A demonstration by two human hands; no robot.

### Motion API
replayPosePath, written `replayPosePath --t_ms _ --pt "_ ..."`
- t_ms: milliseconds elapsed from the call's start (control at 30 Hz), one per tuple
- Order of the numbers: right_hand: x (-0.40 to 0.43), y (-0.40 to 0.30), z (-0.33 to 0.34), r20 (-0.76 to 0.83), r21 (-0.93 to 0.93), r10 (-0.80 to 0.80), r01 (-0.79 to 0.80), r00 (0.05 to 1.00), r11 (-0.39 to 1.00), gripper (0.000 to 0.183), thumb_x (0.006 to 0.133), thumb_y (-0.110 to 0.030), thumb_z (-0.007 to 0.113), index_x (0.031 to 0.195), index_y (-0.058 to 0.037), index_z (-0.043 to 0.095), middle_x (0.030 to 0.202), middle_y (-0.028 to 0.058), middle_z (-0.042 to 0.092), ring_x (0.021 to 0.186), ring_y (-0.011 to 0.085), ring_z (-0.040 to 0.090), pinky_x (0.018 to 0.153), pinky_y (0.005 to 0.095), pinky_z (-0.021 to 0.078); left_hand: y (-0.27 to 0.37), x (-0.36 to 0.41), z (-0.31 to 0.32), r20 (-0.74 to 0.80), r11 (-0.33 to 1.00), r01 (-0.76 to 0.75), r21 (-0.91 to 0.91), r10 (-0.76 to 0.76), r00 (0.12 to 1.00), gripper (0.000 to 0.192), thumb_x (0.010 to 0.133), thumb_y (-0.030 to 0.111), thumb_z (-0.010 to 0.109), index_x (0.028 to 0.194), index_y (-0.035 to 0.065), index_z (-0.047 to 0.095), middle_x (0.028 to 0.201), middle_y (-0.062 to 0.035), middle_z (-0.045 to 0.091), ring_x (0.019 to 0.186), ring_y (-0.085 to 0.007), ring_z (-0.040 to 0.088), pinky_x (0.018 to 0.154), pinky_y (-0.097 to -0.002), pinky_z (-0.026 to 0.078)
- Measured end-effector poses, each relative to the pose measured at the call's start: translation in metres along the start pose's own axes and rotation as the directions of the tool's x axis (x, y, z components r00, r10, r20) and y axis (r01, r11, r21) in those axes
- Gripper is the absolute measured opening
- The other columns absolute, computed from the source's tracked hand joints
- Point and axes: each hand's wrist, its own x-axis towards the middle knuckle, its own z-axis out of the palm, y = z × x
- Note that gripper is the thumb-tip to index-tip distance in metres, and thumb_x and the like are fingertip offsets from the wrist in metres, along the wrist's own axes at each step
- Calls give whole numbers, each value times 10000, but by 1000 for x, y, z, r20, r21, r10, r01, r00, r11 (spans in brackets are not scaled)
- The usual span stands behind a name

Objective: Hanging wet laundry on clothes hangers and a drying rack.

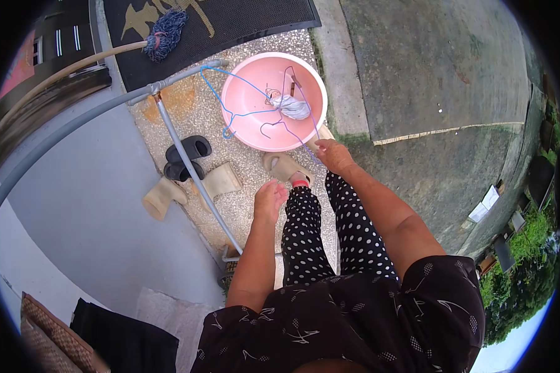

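Observation:
My right hand [336, 155] grips one end of a purple hanger [287, 125], whose hook and frame reach over a round pink basin [247, 130]. Inside that basin lies a twisted whitish cloth [295, 108], partly crossed by the hanger. A blue hanger [251, 113] spans from the end of a grey pipe rail [182, 77] to above the basin; whether it hangs from the pipe I cannot tell. Below the basin, my left hand [268, 199] is held with loosely spread fingers and nothing in it, near my leg.
Black slippers [193, 148] and beige boots [165, 198] stand on the speckled floor beside a slanted metal post [182, 144]. A string mop [165, 35] rests over a dark doormat [261, 14]. Dark cloth [123, 333] hangs at lower left. Concrete ground [429, 70] stretches to the right.

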Motion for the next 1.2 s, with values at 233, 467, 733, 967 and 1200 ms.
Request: replayPosePath --t_ms 233,467,733,967,1200 --pt "163 19 60 -21 -199 -123 116 992 973 521 832 -159 536 1309 -27 373 1294 201 444 1158 346 470 974 396 396 4 162 57 8 982 -34 -185 36 999 483 866 231 559 1250 -19 406 1196 -167 473 1115 -292 460 1000 -409 344" --pt "253 31 103 -182 -419 -105 20 978 908 507 827 -52 477 1311 5 338 1247 210 452 1195 365 434 970 421 401 15 255 94 67 940 119 -320 -103 992 466 850 252 589 1235 36 442 961 -65 538 886 -186 492 914 -389 372" --pt "216 -1 75 54 -292 199 -175 978 940 473 708 -243 688 1066 16 519 1131 210 516 1019 353 574 860 393 477 13 155 106 -3 951 -31 -307 32 999 305 912 262 513 1152 77 546 599 45 374 513 -74 357 563 -271 416" --pt "104 -40 46 40 -366 31 -15 999 931 577 689 -305 724 1067 38 455 1068 238 524 988 353 580 848 395 477 0 52 96 36 872 -470 139 470 882 340 966 208 427 1267 69 497 601 60 384 484 -24 359 449 -179 343" --pt "-20 -96 -9 67 -1 40 -40 997 999 628 723 -373 689 1097 57 425 987 296 578 967 419 577 816 448 467 50 -77 87 20 951 -263 -162 270 963 309 946 206 485 1214 62 540 568 76 332 436 -10 289 373 -175 238"
